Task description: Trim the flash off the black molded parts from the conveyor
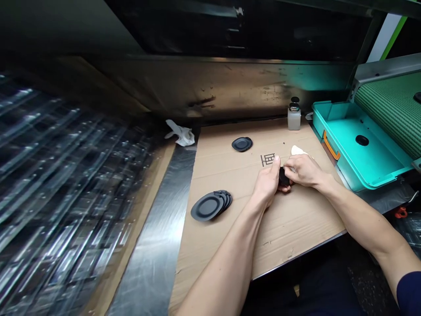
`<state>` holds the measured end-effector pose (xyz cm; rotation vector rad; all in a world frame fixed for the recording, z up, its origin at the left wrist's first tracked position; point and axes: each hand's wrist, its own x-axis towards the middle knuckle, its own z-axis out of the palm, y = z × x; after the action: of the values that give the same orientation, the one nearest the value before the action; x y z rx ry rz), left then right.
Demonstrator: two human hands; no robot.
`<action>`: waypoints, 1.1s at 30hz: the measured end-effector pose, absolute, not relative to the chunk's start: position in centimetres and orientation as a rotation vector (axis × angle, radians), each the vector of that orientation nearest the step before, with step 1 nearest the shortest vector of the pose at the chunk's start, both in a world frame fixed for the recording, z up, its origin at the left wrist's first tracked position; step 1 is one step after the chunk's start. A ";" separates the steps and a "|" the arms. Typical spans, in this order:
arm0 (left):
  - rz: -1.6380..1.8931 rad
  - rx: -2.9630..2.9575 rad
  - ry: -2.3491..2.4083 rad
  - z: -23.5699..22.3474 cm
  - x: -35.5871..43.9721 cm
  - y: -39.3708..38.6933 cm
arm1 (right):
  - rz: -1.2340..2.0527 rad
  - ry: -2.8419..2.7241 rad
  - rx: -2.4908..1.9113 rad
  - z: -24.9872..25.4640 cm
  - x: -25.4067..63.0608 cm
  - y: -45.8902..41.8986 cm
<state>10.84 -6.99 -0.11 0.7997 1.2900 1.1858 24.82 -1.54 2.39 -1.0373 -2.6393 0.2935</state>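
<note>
Small black part (283, 176), one, between both hands above the tan cardboard-covered tabletop (204, 245): left hand (268, 177) in closed grip from the left, right hand (304, 170) pinching its right edge; long axis hidden. Matte-black oval plates (207, 207): about four overlapping, left; at least two beyond.
</note>
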 end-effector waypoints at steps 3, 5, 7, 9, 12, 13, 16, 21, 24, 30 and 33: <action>1.185 0.769 1.307 0.0 10.9 -7.0 | 0.308 -2.667 -1.029 2.1 24.9 -1.4; 1.188 0.746 1.301 0.0 10.9 -6.9 | 0.288 -2.648 -0.998 1.9 24.9 -1.3; 1.200 0.726 1.295 0.0 10.9 -6.9 | 0.251 -2.607 -0.973 1.7 24.8 -1.2; 1.220 0.726 1.305 -0.1 11.0 -6.8 | 0.234 -2.603 -0.979 1.6 24.7 -1.1; 1.217 0.744 1.336 -0.1 11.0 -6.8 | 0.256 -2.665 -1.028 1.7 24.6 -1.2; 1.208 0.746 1.340 -0.1 11.0 -6.8 | 0.259 -2.677 -1.038 1.8 24.6 -1.2; 1.199 0.757 1.335 -0.1 11.1 -6.8 | 0.233 -2.647 -1.030 2.0 24.6 -1.3; 1.207 0.809 1.347 -0.3 11.2 -6.8 | 0.262 -2.666 -1.115 2.4 24.8 -1.4; 1.203 0.830 1.341 -0.5 11.2 -6.9 | 0.268 -2.684 -1.133 2.7 24.8 -1.5; 1.204 0.870 1.346 -0.5 11.3 -7.0 | 0.301 -2.657 -1.161 3.3 25.0 -1.7; 1.178 0.884 1.339 -0.3 11.4 -7.1 | 0.367 -2.659 -1.265 3.6 25.1 -1.7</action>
<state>11.39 -7.08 -0.30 0.8844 1.3392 1.1779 25.15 -1.71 3.63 -1.2647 -2.6588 0.3672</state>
